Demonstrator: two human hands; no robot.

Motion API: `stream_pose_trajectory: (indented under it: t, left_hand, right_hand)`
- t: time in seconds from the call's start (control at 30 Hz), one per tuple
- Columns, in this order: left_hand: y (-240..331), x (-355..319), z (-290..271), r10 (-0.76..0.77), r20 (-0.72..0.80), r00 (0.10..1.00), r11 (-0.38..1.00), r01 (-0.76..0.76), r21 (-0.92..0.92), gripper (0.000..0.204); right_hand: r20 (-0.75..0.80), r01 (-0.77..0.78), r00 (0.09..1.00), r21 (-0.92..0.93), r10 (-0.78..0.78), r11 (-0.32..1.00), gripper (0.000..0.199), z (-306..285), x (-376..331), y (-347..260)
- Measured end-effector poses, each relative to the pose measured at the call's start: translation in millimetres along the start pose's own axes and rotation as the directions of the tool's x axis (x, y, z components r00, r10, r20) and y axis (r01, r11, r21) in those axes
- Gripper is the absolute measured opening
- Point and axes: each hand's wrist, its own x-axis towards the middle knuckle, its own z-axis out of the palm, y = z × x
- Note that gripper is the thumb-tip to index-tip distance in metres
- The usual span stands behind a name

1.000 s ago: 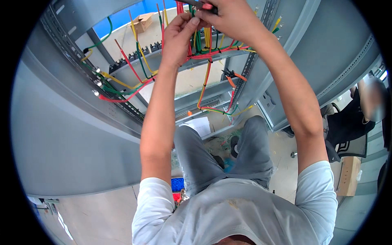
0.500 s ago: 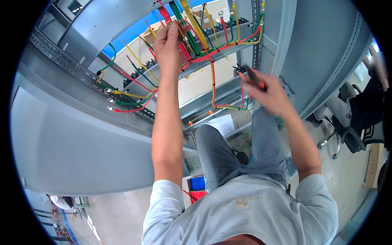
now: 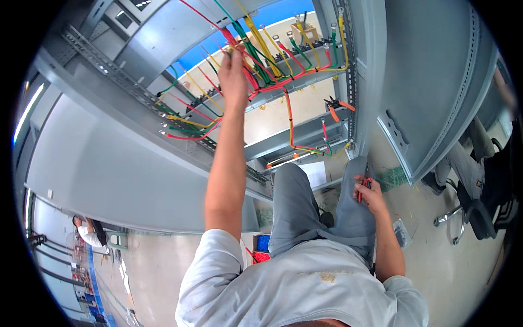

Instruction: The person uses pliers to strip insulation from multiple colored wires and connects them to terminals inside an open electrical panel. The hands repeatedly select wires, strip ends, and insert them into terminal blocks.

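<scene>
Wires [image 3: 261, 71] gripped by left hand [image 3: 233, 71] | right hand [image 3: 368, 193] closed on seemingly red tool [image 3: 364, 188] | grey cabinet [image 3: 425, 92]

Left hand [image 3: 233, 73] grips coloured wires [image 3: 261, 71]; right hand [image 3: 369, 195] holds red-handled tool [image 3: 364, 188] at thigh

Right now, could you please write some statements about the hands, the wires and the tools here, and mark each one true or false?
1. The left hand is raised to the bundle of coloured wires in the grey cabinet. True.
2. The right hand is also up at the wires. False: it is low, by the knee, holding a small red-handled tool.
3. Orange-handled pliers rest inside the cabinet. True.
4. All the wires are blue. False: they are red, yellow and green.
</scene>
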Motion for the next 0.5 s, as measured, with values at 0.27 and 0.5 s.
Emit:
stream_pose_trajectory:
  t: [0.27,0.5]
  left_hand:
    - [16,-22,-14,0.242,-0.124,0.962,0.94,-0.2,0.278,0.05]
    - [11,-2,-32,0.053,-0.023,0.998,0.999,-0.053,-0.006,0.042]
  right_hand:
    - [0.043,0.045,0.998,-0.138,-0.039,0.989,0.046,-2,-19,-30]
    - [-0.13,-0.152,0.982,-0.114,0.137,0.982,0.028,-7,-43,-1]
